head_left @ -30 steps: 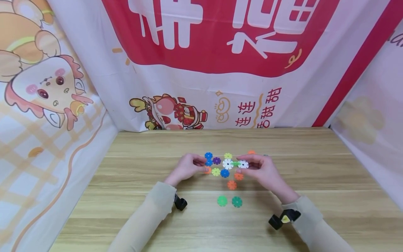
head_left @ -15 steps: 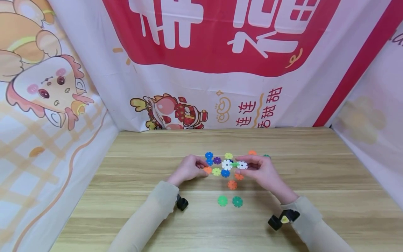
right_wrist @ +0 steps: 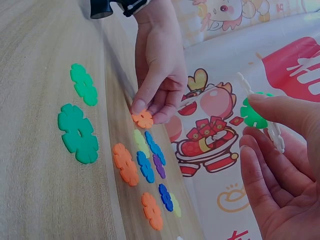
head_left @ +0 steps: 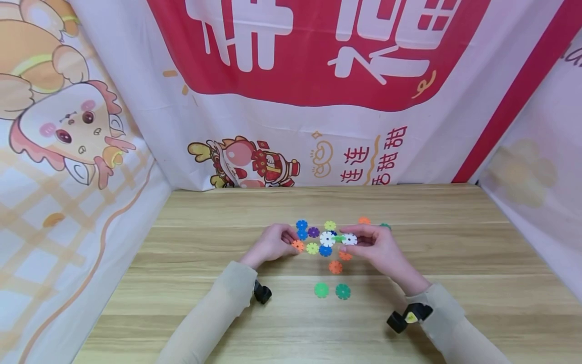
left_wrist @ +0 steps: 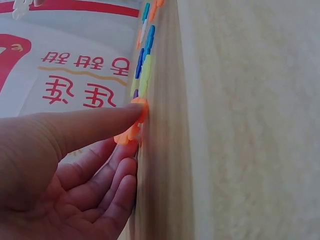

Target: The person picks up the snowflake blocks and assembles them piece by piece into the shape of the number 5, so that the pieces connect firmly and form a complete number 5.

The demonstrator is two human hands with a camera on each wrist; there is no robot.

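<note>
Fingers of the left hand (head_left: 273, 242) pinch an orange disc (head_left: 297, 246) in the head view, well in from the back edge of the counter (head_left: 454, 222); the right hand (head_left: 382, 246) grips a green-and-white piece (head_left: 339, 238) above it. Two loose green discs (head_left: 321, 290) lie farthest from that edge. Left wrist: thumb (left_wrist: 95, 125) covering part of the orange disc. Right wrist: both grips narrow, the piece a green disc (right_wrist: 253, 115) between two white discs (right_wrist: 276, 140).

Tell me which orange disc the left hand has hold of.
The leftmost orange disc in the head view, pinched by the left hand; the other orange discs lie unheld on the table.
</note>
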